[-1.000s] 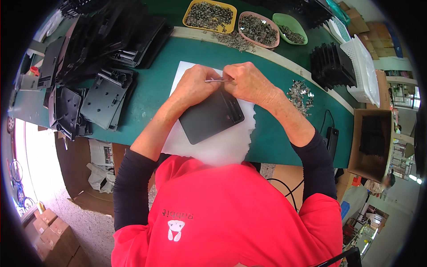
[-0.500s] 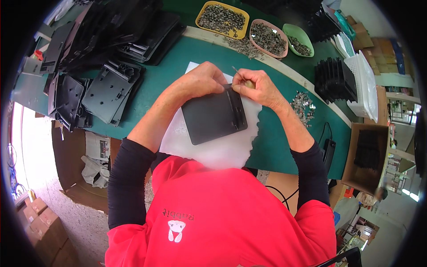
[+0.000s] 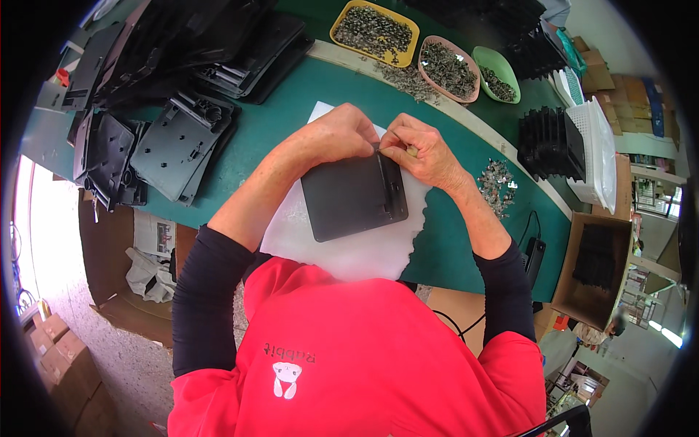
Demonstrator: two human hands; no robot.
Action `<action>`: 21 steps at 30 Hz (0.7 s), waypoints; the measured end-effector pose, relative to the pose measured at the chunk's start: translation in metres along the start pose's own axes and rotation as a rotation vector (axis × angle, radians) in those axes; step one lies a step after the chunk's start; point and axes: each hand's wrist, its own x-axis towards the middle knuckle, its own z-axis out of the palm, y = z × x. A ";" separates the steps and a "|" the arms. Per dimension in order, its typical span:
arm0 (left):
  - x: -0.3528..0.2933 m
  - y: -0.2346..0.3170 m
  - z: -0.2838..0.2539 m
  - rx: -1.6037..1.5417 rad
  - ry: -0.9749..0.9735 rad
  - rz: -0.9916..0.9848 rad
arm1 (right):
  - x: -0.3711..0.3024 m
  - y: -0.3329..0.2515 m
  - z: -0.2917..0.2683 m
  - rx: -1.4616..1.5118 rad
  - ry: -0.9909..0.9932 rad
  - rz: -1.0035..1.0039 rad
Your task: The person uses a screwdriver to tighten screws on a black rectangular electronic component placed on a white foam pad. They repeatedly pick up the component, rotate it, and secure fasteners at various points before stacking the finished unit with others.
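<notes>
Fingers of both hands are meeting at the far edge of a flat, dark grey rectangular plastic panel [image 3: 354, 197], which is lying on a white foam sheet [image 3: 349, 251] spread over the green worktable [image 3: 269, 138], probably so the panel's face is cushioned against scratching. The left hand [image 3: 342, 135] is curling down onto the panel's top edge, fingers closed together, seemingly steadying it; whether it is pinching anything small cannot be told. The right hand [image 3: 422, 153] is pinching shut near the raised strip running down the panel's right side, and something tiny may be sitting between thumb and forefinger, though it is too small to be sure. A loose heap of small metal parts [image 3: 497, 182] is lying just beside the right wrist, within easy reach. Three shallow trays [image 3: 437, 62], yellow, pink and green, are holding more such parts further back. Stacked black moulded plastic panels [image 3: 175, 142] are waiting at the left.
</notes>
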 end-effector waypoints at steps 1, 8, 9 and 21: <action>0.001 -0.001 0.001 0.006 0.010 0.003 | 0.000 0.000 -0.001 -0.007 -0.006 -0.002; 0.002 0.001 0.003 0.000 0.039 -0.041 | 0.006 -0.012 -0.008 -0.096 -0.041 -0.048; 0.002 0.002 0.004 0.001 0.044 -0.061 | 0.006 -0.012 -0.009 -0.111 -0.047 -0.061; 0.001 0.005 0.000 -0.046 0.010 -0.098 | 0.005 -0.018 -0.008 -0.392 -0.113 -0.242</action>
